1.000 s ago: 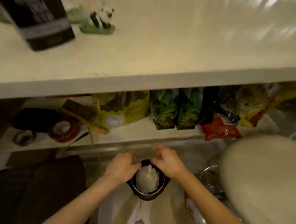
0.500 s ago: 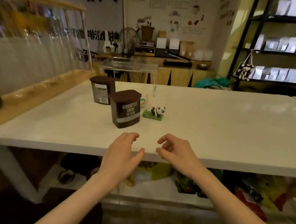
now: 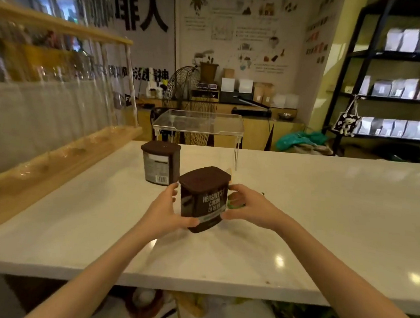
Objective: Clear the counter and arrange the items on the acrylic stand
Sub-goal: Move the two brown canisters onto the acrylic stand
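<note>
A brown cocoa tub (image 3: 205, 198) with a dark lid stands on the white counter (image 3: 324, 216), gripped between my left hand (image 3: 165, 211) on its left side and my right hand (image 3: 251, 207) on its right side. A second brown tub (image 3: 160, 162) stands just behind it to the left. The clear acrylic stand (image 3: 199, 123) rises at the counter's far edge with nothing on its top. A sliver of the small green-based figurine (image 3: 235, 202) shows behind my right hand; the rest is hidden.
A wooden ledge with a glass screen (image 3: 55, 145) borders the counter's left side. Under the counter a shelf holds tape rolls (image 3: 144, 303) and bags. Black shelving (image 3: 394, 97) stands at the far right, a back counter with a fan (image 3: 186, 87) behind.
My view lifted from the bin under the counter to the counter top. Both hands rose, reached forward and closed on the near cocoa tub.
</note>
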A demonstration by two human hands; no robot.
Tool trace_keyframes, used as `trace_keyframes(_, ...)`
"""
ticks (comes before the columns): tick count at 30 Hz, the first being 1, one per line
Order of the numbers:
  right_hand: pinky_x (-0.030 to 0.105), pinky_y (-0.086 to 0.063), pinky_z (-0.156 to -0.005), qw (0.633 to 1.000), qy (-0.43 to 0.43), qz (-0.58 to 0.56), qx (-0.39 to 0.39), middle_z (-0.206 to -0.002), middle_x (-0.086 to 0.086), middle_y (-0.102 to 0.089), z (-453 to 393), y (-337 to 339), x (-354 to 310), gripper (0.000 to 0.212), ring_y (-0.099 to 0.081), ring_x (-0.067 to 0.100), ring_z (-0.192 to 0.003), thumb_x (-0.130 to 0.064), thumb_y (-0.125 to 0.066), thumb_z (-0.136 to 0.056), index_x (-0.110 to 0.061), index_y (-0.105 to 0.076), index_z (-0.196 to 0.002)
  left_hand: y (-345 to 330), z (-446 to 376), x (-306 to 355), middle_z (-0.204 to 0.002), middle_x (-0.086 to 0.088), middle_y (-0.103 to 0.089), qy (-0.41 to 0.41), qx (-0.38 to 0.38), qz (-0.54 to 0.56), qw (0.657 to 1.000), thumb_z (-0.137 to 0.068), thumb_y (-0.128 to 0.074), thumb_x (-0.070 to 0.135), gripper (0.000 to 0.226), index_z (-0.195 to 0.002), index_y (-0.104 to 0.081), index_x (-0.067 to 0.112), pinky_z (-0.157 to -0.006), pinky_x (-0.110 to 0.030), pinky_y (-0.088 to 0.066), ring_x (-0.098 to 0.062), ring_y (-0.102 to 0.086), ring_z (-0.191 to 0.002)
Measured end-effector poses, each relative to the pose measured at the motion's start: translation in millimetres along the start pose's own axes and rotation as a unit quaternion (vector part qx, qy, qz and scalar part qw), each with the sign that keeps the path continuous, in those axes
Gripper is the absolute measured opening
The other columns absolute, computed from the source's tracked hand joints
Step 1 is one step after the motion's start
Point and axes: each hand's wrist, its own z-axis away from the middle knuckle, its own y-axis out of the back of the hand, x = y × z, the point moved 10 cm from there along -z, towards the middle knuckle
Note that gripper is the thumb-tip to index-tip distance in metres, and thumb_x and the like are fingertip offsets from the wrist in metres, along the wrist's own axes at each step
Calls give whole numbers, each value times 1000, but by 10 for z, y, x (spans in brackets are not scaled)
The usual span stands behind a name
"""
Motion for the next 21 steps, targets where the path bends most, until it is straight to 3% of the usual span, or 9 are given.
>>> trace_keyframes(4, 35, -47, -97, 998, 14, -58, -31, -126, 6, -54, -147, -122, -45, 68, -52, 23, -115, -10, -72, -74, -15, -37, -132, -167, -157, -92, -130, 8, -46, -22, -108, 42, 993, -62, -80, 14, 87, -133, -31, 24, -98, -30, -36, -14, -41, -126)
trace_keyframes(8, 35, -51, -93, 998, 25, -56, -19, -114, 0, -57, -245, -104, -45, 66, -56, 22, -110, -13, -75, -72, -17, -42, -129, -205, -192, -15, -109, 21, -57, -68, -143, 88, 983, -61, -80, 7, 67, -110, -45, 38, -79, -9, -50, 7, -59, -96)
trace_keyframes(14, 39, -54, -90, 998, 30, -47, 20, -115, 5, -64, -329, -29, -21, 66, -62, 22, -103, -22, -79, -67, -16, -50, -126, -139, -261, -37, -100, 17, -63, -83, -110, 109, 984, -53, -84, 5, 65, -102, -53, 34, -68, -10, -53, 8, -64, -87)
trace_keyframes(17, 25, -55, -79, 998, 38, -47, 26, -106, 0, -65, -368, 28, -76, 63, -64, 11, -91, -23, -78, -67, -16, -52, -124, -68, -298, -28, -98, 13, -65, -74, -95, 115, 986, -52, -85, 6, 65, -104, -54, 29, -72, -17, -56, -6, -65, -94)
trace_keyframes(19, 13, -51, -68, 997, 52, -47, 36, -97, -8, -64, -407, 110, -181, 61, -61, 0, -83, -23, -78, -68, -15, -53, -123, 21, -321, 48, -96, 12, -66, -79, -82, 119, 986, -54, -84, 6, 65, -108, -54, 26, -70, -16, -56, -6, -64, -92)
trace_keyframes(21, 11, -49, -63, 996, 63, -51, 43, -92, -12, -63, -452, 199, -294, 58, -60, -3, -81, -23, -76, -70, -16, -52, -122, 134, -353, 151, -93, 16, -65, -91, -67, 118, 987, -55, -84, 9, 61, -105, -55, 29, -69, -14, -53, -3, -63, -89)
